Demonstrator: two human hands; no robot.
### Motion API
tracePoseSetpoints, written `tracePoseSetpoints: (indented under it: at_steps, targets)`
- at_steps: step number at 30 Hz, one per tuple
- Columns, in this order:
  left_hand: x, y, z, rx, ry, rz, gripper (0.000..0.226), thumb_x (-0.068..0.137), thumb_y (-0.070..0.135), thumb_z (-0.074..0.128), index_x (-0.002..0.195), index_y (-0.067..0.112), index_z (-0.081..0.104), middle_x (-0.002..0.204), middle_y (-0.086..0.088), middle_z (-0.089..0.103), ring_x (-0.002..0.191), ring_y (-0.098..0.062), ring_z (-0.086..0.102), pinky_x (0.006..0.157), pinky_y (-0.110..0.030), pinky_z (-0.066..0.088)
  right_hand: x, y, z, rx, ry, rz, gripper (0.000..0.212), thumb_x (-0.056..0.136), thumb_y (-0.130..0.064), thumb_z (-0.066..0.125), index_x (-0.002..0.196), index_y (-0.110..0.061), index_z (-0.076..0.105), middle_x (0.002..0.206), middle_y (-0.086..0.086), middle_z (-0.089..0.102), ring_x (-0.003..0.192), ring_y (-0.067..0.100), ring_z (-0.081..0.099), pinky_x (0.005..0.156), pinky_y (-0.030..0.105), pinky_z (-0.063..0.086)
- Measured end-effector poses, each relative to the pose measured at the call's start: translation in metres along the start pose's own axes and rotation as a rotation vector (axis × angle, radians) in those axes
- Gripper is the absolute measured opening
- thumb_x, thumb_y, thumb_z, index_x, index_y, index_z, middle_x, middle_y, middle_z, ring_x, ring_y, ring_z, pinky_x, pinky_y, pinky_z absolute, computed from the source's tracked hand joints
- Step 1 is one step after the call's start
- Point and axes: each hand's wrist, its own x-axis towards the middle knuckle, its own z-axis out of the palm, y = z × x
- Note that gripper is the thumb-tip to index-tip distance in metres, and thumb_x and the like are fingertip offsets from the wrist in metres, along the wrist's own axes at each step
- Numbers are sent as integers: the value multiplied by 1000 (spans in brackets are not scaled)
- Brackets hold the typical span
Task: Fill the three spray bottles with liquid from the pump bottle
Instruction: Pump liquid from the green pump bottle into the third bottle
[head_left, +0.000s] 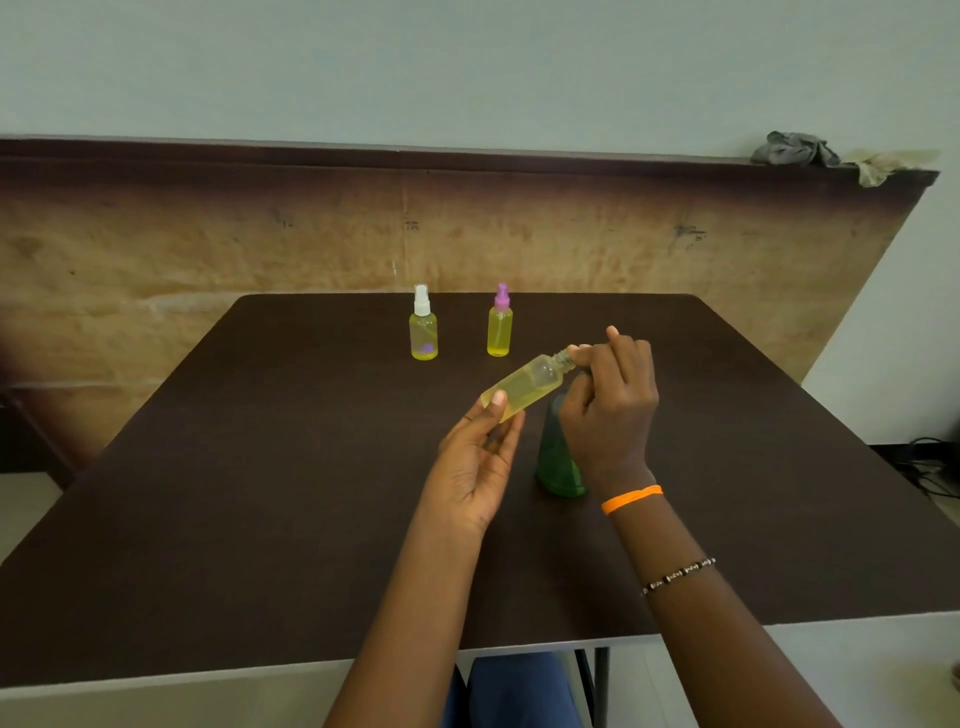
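Centrally, left hand (475, 462) fingers pinching tilted yellow-filled spray bottle (524, 387), right hand (610, 410) fingers curled at its neck.

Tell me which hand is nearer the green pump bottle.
Right. The right hand is directly over and in front of the green pump bottle, partly hiding it. The left hand sits to the bottle's left, gripping the tilted spray bottle.

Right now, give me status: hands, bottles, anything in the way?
Left hand holds third spray bottle, tilted, uncapped. Right hand at its neck. Two capped spray bottles stand behind. Green pump bottle partly hidden behind right hand.
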Motion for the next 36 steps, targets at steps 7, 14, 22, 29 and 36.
tracePoseSetpoints:
  at_steps: [7,14,22,29,36]
  targets:
    - [-3,-4,5,-35,-1,-7,6,87,-1,55,93,0,59,99,-13,64,98,-20,62,92,-32,48,18,-4,-10,-7,-93,-8,25,79,1,38,70,2,61,71,16,55,71,28,49,65,32,42]
    - [-1,-3,1,-17,14,-2,7,87,0,56,93,1,59,97,-11,66,96,-18,63,82,-27,53,-4,1,1,6,7,26,29,78,12,37,82,6,66,77,20,59,77,26,44,81,41,49]
    - [-5,-4,6,-40,7,-7,6,87,-1,56,92,0,59,95,-13,65,94,-19,63,88,-30,50,23,-8,-15,-28,-154,38,29,79,-5,34,72,2,61,72,14,55,71,26,48,63,23,33]
    - [-3,-4,1,-30,16,-2,7,87,-1,56,93,1,59,96,-12,66,94,-19,63,85,-28,52,-3,-2,-4,-48,-38,51,30,80,9,37,84,7,66,76,19,59,74,26,45,93,36,45]
    - [-7,-3,5,-39,0,0,6,87,-2,56,92,0,58,95,-12,65,94,-19,63,88,-30,50,14,-11,-17,-46,-113,36,29,79,-3,35,75,3,63,74,15,57,76,22,45,66,23,36]
